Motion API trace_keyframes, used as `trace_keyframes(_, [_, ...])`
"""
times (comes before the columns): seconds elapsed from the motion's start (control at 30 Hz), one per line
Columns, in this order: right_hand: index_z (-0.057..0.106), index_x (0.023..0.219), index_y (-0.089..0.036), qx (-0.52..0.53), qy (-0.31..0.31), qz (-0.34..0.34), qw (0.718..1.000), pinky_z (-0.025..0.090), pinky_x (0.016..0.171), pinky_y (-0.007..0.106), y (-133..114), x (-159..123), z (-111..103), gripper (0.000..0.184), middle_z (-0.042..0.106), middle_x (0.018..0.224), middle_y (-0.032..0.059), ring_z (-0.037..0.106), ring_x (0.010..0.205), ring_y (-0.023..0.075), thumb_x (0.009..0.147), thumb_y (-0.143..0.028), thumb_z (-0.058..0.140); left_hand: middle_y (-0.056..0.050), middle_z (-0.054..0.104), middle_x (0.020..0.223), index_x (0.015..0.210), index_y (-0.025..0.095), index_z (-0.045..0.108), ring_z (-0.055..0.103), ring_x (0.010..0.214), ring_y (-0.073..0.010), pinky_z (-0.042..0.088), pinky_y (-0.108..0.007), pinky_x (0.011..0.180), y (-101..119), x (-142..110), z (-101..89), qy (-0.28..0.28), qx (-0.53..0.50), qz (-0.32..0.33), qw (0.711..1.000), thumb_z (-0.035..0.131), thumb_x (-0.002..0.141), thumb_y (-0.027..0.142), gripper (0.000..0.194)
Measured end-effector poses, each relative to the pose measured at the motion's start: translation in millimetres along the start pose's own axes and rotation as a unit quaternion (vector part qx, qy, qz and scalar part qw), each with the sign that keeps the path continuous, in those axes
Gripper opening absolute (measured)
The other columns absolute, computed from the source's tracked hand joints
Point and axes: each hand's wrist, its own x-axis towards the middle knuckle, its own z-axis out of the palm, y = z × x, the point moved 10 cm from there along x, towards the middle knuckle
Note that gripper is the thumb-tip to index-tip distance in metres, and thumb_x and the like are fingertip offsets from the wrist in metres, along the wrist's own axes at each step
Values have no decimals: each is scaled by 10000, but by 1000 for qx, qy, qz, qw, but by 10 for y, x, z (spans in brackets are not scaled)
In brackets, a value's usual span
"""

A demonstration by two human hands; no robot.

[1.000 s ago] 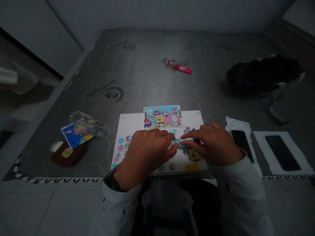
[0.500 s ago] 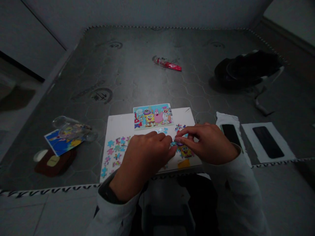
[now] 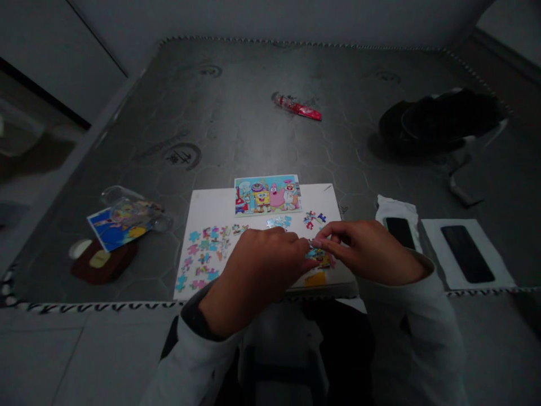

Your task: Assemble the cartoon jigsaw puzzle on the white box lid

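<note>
My left hand (image 3: 264, 270) and my right hand (image 3: 367, 251) meet over a partly joined patch of jigsaw pieces (image 3: 319, 258) near the front of a white board (image 3: 325, 194). My right thumb and forefinger pinch a small piece there. My left fingertips rest on the patch, and my left thumb is hidden. A printed cartoon picture card (image 3: 267, 195) lies at the board's back edge. Loose blue and pink pieces (image 3: 205, 254) are spread at the left, with smaller clusters (image 3: 310, 220) behind my right hand. A yellow piece (image 3: 315, 279) lies near the front.
Two dark phones (image 3: 467, 254) lie on white cloth and paper at the right. A black bag (image 3: 439, 118) sits behind them. A red tube (image 3: 297, 108) lies at the back. At the left are a clear bottle (image 3: 135, 213) on a picture card and a brown pouch (image 3: 101, 264).
The view has shifted, showing more of the board's left side. My hands have drawn closer together over the patch, and my right fingers now pinch a piece there.
</note>
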Motion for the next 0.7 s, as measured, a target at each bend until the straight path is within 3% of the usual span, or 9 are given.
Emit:
trace_keyframes(0.1, [764,856,-270,-5,4,-10,1000,349,528,235,4,-8,-7,178,731,699,-22,615,570,116,891,-383,631,-18,751,806,924,222,726,679,667,-198,317,-265,502,-50,-11,-1,-1,-11,4,1000,716,858,414,203])
trace_keyframes(0.2, [766,866,-269,-11,2,-19,1000,360,533,240,5,-4,11,214,737,702,-15,629,574,127,914,-377,587,-3,747,796,891,224,724,678,663,-183,311,-260,500,-73,-10,1,3,-12,7,1000,679,891,335,120])
trace_keyframes(0.5, [767,913,-262,-26,-5,-6,1000,415,582,251,19,25,61,266,771,805,11,681,664,154,948,-373,527,1,725,745,826,206,699,651,620,-177,309,-258,491,-12,-4,13,8,-27,27,999,636,907,293,134])
trace_keyframes(0.7, [765,867,-264,-16,13,-30,999,369,525,242,-77,34,46,262,743,708,-9,646,580,132,949,-362,536,7,724,761,853,211,707,662,661,-163,292,-259,500,-88,-6,-8,6,-27,28,999,661,903,353,157])
